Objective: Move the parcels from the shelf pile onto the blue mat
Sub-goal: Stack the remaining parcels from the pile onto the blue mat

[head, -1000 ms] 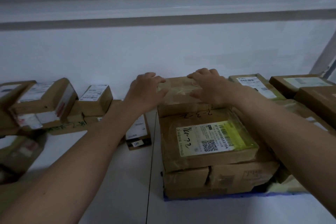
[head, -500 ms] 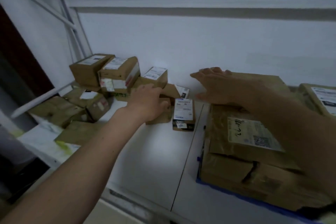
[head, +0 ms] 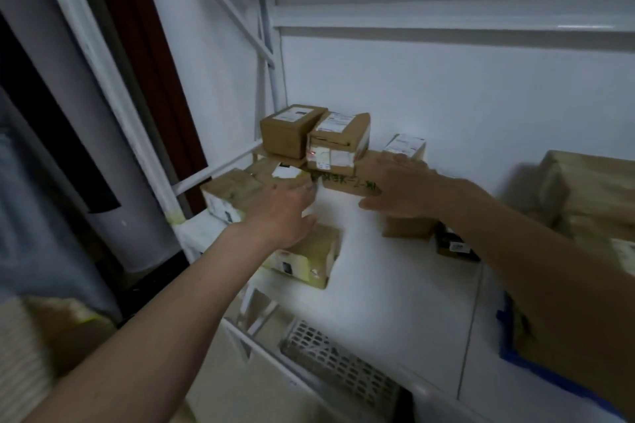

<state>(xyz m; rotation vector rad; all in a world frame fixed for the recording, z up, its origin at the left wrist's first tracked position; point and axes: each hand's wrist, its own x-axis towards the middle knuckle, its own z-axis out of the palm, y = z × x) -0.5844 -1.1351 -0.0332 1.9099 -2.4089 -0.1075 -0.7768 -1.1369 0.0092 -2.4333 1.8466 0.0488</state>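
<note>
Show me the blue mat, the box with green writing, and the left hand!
blue mat (head: pixel 508 350): head view, on its bare left edge.
box with green writing (head: pixel 343 180): head view, on its front face.
left hand (head: pixel 283 213): head view, on the back of the hand.

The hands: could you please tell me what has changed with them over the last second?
Both hands left the stack on the blue mat and swung left to the shelf pile: left hand and right hand now reach its parcels, neither clearly gripping. The stack stayed.
</note>
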